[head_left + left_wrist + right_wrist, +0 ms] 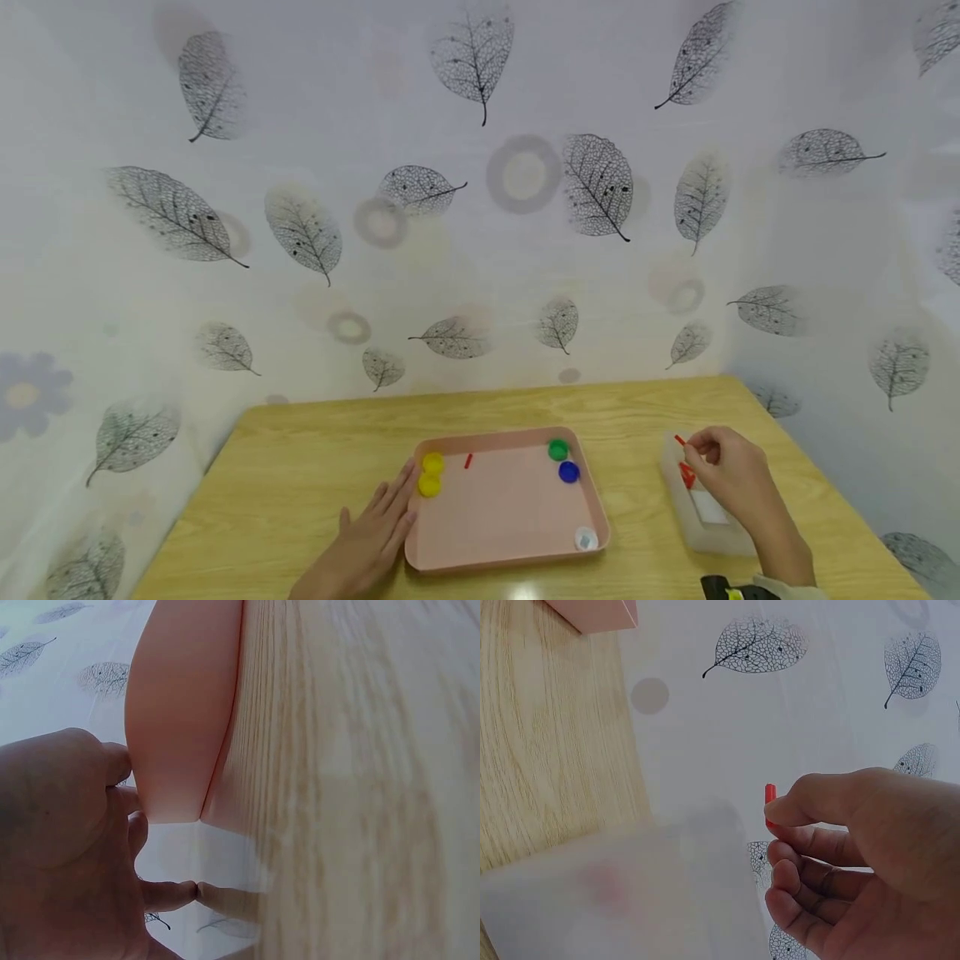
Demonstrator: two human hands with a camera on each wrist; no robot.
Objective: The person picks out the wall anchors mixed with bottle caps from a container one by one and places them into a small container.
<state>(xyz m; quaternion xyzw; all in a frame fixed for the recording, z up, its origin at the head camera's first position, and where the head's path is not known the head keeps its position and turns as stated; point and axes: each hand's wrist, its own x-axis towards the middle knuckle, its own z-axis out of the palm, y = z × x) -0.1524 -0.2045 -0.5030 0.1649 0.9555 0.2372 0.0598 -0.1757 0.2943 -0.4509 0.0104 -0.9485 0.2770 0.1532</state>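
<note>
My right hand pinches a small red stick between thumb and forefinger, above a translucent white box. Several more red sticks lie inside that box. On the table, my left hand rests with straight fingers against the left side of the pink tray. In the left wrist view its fingers touch the tray's outer wall. A single red stick lies in the tray near its back left.
Two yellow round caps sit at the tray's left. A green cap and a blue cap are at its back right, a white round piece at its front right. A leaf-patterned covering rises behind the wooden table.
</note>
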